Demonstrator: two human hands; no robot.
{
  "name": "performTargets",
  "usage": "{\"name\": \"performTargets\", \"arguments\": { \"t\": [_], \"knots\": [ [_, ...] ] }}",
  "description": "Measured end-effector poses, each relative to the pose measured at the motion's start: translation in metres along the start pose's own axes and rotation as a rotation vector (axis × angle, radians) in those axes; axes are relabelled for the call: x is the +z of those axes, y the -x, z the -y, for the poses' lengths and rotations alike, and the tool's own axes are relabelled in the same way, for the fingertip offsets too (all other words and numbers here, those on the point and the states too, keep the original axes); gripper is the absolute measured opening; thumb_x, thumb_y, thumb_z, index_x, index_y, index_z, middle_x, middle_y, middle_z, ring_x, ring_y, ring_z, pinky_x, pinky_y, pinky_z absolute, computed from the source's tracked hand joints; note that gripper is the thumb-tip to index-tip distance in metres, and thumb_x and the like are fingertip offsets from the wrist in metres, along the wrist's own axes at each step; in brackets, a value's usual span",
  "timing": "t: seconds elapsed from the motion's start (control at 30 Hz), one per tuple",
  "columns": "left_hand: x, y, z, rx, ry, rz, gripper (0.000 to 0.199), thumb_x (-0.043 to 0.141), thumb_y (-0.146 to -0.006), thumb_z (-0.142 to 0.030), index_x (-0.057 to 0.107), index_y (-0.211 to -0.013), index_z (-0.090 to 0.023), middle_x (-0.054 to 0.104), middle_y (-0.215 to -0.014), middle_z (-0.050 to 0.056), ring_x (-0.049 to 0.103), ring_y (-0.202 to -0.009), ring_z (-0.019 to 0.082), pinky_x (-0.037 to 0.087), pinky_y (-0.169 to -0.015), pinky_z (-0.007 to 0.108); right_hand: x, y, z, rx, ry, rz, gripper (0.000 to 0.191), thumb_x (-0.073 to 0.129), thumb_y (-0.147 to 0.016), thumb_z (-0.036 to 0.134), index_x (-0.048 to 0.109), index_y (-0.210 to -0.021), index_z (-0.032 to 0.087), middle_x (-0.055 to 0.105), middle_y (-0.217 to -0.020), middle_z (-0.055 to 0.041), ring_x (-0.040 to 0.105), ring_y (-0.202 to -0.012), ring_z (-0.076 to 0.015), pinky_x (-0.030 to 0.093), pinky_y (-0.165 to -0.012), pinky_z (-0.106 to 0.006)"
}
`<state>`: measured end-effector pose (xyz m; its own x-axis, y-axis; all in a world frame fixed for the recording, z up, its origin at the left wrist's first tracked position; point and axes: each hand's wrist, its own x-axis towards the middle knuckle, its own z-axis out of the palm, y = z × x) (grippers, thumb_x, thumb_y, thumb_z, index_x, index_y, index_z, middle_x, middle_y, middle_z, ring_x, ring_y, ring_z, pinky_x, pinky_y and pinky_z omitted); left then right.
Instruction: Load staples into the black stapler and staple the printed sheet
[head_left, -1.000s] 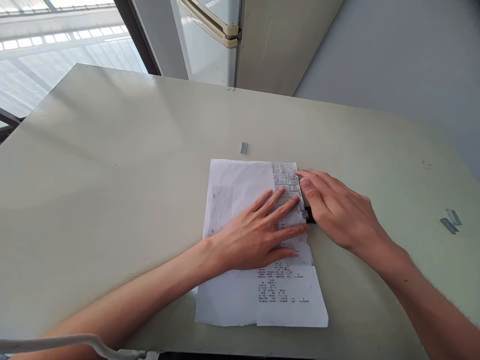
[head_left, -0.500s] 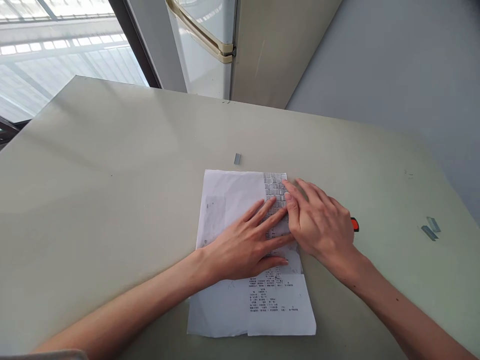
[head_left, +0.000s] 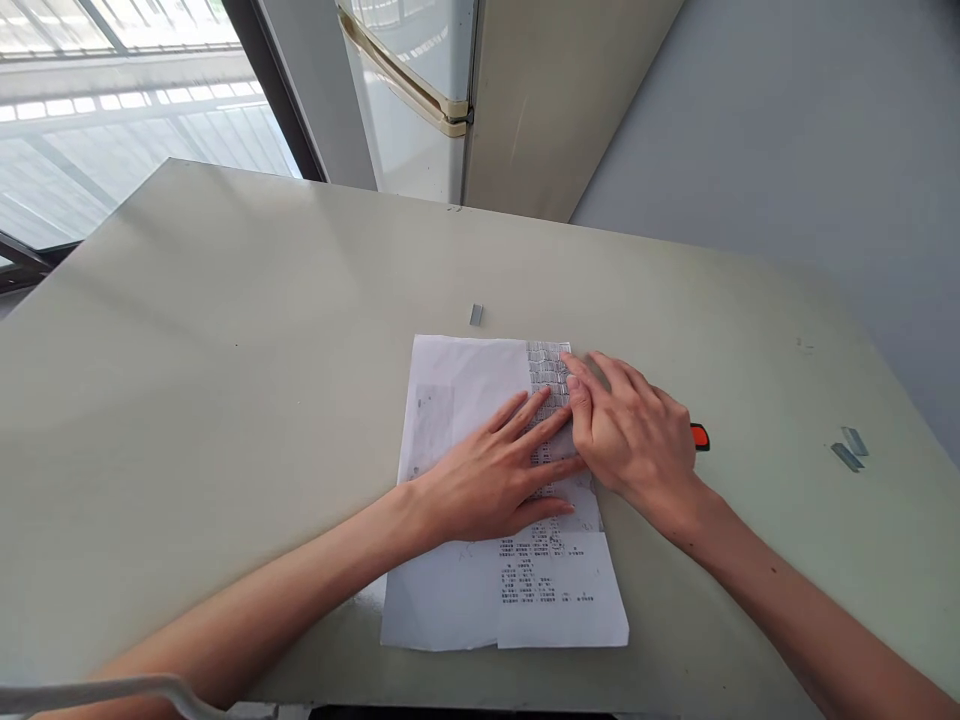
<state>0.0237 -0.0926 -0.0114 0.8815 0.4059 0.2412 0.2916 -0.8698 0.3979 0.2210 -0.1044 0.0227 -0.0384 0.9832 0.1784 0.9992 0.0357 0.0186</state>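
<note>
A folded sheet of white paper (head_left: pixel 439 600) with printed text and a hatched strip lies on the pale table (head_left: pixel 300 300). Flat across its middle rests my left hand (head_left: pixel 499 480), fingers spread toward the right edge. My right hand (head_left: pixel 634 425) is at the paper's upper right edge, its fingertips touching the edge beside the hatched strip and its thumb near my left fingertips. Its fingers are stretched and slightly bent; nothing shows in them. An orange and black object (head_left: pixel 700 437) sticks out from behind my right hand, mostly hidden.
A small grey strip (head_left: pixel 476 315) lies just beyond the paper. Two more greyish strips (head_left: pixel 847 457) are at the far right of the table. Behind the table stand a refrigerator (head_left: pixel 420 150) and a window (head_left: pixel 135 120). A pale cable (head_left: pixel 150 686) crosses the bottom left.
The view has shifted slightly, so the paper and hands appear a little higher and the table's near edge shows. Both hands keep nearly the same place on the paper.
</note>
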Motion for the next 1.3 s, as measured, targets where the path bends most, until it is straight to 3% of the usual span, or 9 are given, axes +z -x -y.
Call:
{"name": "performTargets", "arguments": {
  "t": [0.13,0.33,0.77,1.3],
  "knots": [
    [0.001,0.0,0.002,-0.005,-0.003,0.004,0.056,0.053,-0.109,-0.051,0.051,-0.159,-0.026,0.014,-0.179,0.01,0.008,-0.165,0.038,0.02,-0.134,0.059,-0.007,-0.004,-0.005,0.077,-0.154,0.091,0.052,0.028,-0.113,0.04,0.062,-0.15,0.03,0.066,-0.153,-0.0056,0.062,-0.14,-0.0302,0.058,-0.105,-0.052],
    [0.002,-0.002,0.004,0.005,-0.01,0.012,0.055,0.052,-0.11,-0.052,0.054,-0.157,-0.025,0.018,-0.178,0.012,0.008,-0.165,0.038,0.018,-0.135,0.058,-0.022,-0.007,-0.02,0.2,-0.381,0.192,0.057,0.021,-0.113,0.053,0.062,-0.148,0.037,0.063,-0.156,0.0045,0.059,-0.144,-0.0281,0.052,-0.115,-0.053],
    [-0.001,0.0,0.006,0.002,-0.028,0.021,0.054,0.051,-0.11,-0.053,0.052,-0.158,-0.03,0.02,-0.178,0.005,0.008,-0.166,0.034,0.018,-0.135,0.059,-0.023,-0.005,-0.029,0.182,-0.447,0.171,0.06,0.02,-0.112,0.06,0.064,-0.147,0.039,0.065,-0.153,0.0025,0.061,-0.142,-0.0307,0.055,-0.111,-0.052],
    [-0.001,0.001,0.002,0.004,-0.01,0.002,0.054,0.052,-0.109,-0.052,0.054,-0.157,-0.028,0.017,-0.179,0.007,0.009,-0.166,0.036,0.016,-0.135,0.059,-0.026,-0.004,-0.019,0.17,-0.374,0.189,0.057,0.022,-0.113,0.054,0.064,-0.147,0.035,0.066,-0.153,0.0017,0.064,-0.138,-0.0296,0.054,-0.112,-0.052]
  ]
}}
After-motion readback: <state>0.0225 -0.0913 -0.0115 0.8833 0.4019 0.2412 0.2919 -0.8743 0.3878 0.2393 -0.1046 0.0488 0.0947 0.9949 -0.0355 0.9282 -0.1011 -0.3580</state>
